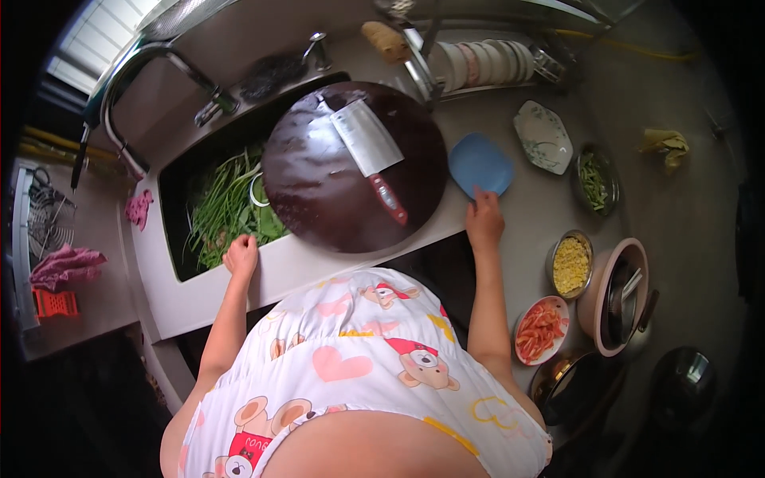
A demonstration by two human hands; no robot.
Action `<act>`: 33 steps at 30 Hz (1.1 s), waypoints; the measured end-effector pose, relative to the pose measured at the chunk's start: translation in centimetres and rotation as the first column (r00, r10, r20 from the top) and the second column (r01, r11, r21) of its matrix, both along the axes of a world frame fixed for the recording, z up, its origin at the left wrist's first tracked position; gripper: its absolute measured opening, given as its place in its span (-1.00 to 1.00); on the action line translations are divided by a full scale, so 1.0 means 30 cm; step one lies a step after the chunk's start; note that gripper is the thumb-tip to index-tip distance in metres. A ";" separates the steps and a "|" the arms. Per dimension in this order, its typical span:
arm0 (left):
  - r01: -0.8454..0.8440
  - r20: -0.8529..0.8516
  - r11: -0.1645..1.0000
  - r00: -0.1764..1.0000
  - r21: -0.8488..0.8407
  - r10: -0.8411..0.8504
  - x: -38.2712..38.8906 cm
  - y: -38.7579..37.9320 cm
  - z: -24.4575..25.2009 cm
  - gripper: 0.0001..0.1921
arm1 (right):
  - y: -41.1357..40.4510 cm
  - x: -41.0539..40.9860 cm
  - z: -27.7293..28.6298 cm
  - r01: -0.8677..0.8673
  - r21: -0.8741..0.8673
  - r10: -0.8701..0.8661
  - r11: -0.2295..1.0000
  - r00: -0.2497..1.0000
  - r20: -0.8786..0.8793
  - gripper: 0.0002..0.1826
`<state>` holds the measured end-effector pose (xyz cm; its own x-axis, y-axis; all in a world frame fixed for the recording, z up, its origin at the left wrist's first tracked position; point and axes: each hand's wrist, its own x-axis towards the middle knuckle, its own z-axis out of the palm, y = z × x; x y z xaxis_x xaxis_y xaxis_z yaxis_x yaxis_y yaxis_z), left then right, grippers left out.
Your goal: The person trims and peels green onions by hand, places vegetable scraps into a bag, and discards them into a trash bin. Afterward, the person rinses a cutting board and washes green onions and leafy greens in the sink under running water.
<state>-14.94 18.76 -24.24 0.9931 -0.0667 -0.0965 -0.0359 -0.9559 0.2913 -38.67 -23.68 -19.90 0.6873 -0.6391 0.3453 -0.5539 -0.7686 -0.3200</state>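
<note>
My right hand (pixel 485 222) grips the near rim of a shallow blue plate (pixel 480 160) on the counter. At the front edge of the sink (pixel 215 293), my left hand (pixel 241 256) rests with its fingers curled; whether it holds anything is hidden. Between the hands, a round dark cutting board (pixel 317 209) lies across part of the sink, its surface looking wet. On it rests a cleaver (pixel 366 137) with a red handle pointing towards me. Long green stalks and leafy greens (pixel 230 209) fill the visible part of the sink, with a white-rimmed container (pixel 259 190) partly under the board.
On the right stand a patterned dish (pixel 542 137), a bowl of cut green vegetables (pixel 593 182), a bowl of yellow pieces (pixel 571 267), a plate of red slices (pixel 541 331) and a pink basin (pixel 597 299). Behind are a faucet (pixel 218 107) and a dish rack (pixel 478 89).
</note>
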 end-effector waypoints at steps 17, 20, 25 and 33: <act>0.232 0.324 0.906 0.939 -0.353 -0.114 0.657 0.056 -0.250 -0.60 | 0.596 0.392 0.048 -0.243 -0.034 0.245 0.969 0.962 0.123 -0.63; 0.234 0.299 0.931 0.943 -0.281 -0.147 0.781 0.074 -0.283 -0.66 | 0.605 0.401 0.031 -0.212 -0.074 0.216 0.974 0.975 0.057 -0.66; 0.263 0.174 0.937 0.958 -0.232 -0.226 0.916 0.049 -0.326 -0.68 | 0.606 0.412 0.039 -0.215 -0.059 0.216 0.975 0.976 0.000 -0.70; -0.116 -0.436 0.914 0.897 -0.388 -0.071 1.054 0.098 -0.503 -0.77 | 0.617 0.436 0.037 -0.228 -0.016 0.229 0.973 0.973 0.011 -0.71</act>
<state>16.69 21.68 -39.33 0.8577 -0.1702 -0.4852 0.2029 -0.7551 0.6235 -25.60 -5.18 -18.78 0.8099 -0.4605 0.3634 -0.3590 -0.8790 -0.3138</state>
